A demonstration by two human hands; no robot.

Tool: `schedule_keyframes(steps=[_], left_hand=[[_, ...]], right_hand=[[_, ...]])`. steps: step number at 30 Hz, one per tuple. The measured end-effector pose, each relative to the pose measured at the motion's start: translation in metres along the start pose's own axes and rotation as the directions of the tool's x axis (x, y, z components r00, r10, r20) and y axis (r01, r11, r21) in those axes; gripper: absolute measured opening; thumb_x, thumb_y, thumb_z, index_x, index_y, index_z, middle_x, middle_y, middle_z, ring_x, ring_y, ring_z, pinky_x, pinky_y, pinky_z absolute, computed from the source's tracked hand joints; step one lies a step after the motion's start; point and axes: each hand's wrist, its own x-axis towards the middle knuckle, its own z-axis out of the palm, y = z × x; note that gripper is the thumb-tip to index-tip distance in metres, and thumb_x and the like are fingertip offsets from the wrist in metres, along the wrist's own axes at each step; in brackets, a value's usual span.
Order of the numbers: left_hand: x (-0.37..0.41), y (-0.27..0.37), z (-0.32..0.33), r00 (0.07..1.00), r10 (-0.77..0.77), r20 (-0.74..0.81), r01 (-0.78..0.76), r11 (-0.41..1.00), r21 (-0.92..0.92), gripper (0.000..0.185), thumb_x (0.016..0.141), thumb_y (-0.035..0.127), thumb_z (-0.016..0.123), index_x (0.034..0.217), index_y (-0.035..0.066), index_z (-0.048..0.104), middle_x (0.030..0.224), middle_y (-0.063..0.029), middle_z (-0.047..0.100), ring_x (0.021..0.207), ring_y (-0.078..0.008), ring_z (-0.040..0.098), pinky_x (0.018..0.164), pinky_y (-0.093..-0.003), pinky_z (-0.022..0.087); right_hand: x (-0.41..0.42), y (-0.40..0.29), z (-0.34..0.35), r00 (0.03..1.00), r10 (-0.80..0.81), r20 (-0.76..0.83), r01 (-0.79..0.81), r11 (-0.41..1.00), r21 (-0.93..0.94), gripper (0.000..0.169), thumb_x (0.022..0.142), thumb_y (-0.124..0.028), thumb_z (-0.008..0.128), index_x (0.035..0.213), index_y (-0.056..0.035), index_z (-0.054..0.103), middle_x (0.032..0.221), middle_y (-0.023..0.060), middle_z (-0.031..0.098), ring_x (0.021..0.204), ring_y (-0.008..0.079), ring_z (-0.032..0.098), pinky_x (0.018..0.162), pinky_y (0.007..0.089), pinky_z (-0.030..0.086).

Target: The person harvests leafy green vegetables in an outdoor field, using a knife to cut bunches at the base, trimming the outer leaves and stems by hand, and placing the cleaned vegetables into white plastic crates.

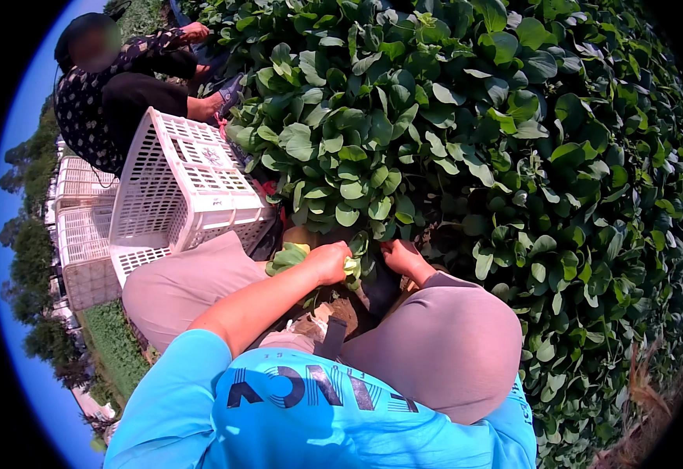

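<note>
My left hand [330, 262] is closed around a leafy green vegetable; pale stalks [350, 266] show on its right side and broad leaves [286, 258] on its left. To the right, my right hand [405, 258] is low beside the dense green plants [347, 182], in front of my right knee. Its fingertips are in shadow and partly hidden, so whether they grip anything is unclear. The hands are apart, with a dark leaf between them.
A tilted white plastic crate [218, 182] is beside my left knee, with more crates [86, 234] behind it. Another person [136, 88] crouches beyond it at the crop's edge. Leafy plants [552, 176] stretch ahead and to the right.
</note>
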Motion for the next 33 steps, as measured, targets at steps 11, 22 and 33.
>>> schedule_keyframes(steps=[11,22,33], left_hand=[[-0.033,0.006,-0.07,0.935,0.283,0.214,0.117,0.322,-0.939,0.051,0.066,0.005,0.073,0.115,0.003,0.057,0.104,-0.0046,0.061,0.094,-0.0135,0.056,0.089,-0.0284,0.044],[-0.032,0.014,-0.091,0.941,0.307,0.142,0.129,0.063,-0.99,0.053,0.065,0.01,0.072,0.115,0.001,0.054,0.11,-0.0091,0.06,0.092,-0.0162,0.059,0.085,-0.0312,0.048],[-0.049,-0.009,-0.122,0.976,0.216,-0.015,0.004,-0.09,-0.996,0.05,0.067,0.011,0.071,0.112,0.001,0.051,0.106,-0.0192,0.06,0.078,-0.0169,0.063,0.071,-0.0283,0.053]], right_hand=[[-0.033,-0.034,-0.066,0.995,-0.092,0.025,0.017,0.43,0.903,0.028,0.083,-0.029,0.063,0.099,-0.0081,0.053,0.072,-0.0053,0.046,0.055,0.0029,0.038,0.046,0.0174,0.028],[-0.045,-0.006,-0.07,0.991,-0.089,0.104,-0.106,-0.021,0.994,0.019,0.083,-0.017,0.058,0.097,-0.0048,0.055,0.078,0.0031,0.059,0.052,0.0055,0.05,0.04,0.0159,0.036],[-0.051,-0.007,-0.065,0.995,-0.065,0.072,-0.072,0.001,0.997,0.025,0.078,-0.017,0.063,0.097,-0.0053,0.052,0.064,-0.0043,0.045,0.044,0.0033,0.033,0.037,0.016,0.022]])
